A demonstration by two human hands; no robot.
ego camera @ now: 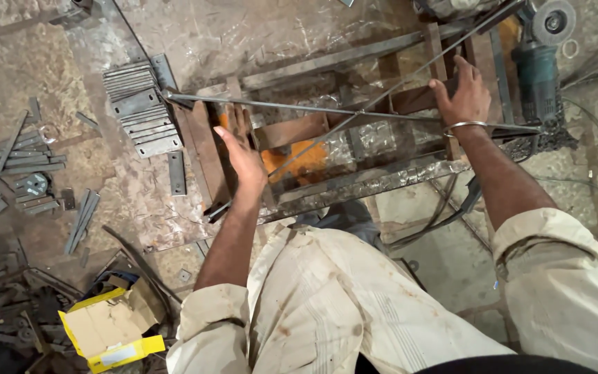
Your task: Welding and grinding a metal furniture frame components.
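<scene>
1. On the workshop floor, below the person's pale shirt [327, 305], stands a rusty metal frame [354, 138] of angle iron and flat bars, seen from above through the head camera.
2. The left hand [243, 156] rests on the frame's left end — palm down, fingers stretched forward along a brown upright bar [205, 152]; it lies flat on the metal and is not closed round anything.
3. The right hand [464, 93] is set on the frame's right end, fingers curled over a dark crosspiece [417, 98]; a thin metal bangle [464, 125] sits at the wrist. How firm the grip is cannot be told.
4. The two hands are well apart, one at each end of the frame.
5. A thin steel rod [299, 109] runs across the top of the frame from left to right, and a second rod [396, 86] crosses it on a slant towards the upper right.
6. Just beyond the right hand lies a blue-green angle grinder [538, 69], its disc [554, 22] pointing away from the person.
7. Left of the frame sits a stack of flat steel plates [140, 111], fanned like steps — touching the floor beside the rod's left end.
8. Farther left, loose metal strips [8, 166] lie scattered, and near the lower left corner is an opened yellow cardboard box [109, 329].
</scene>
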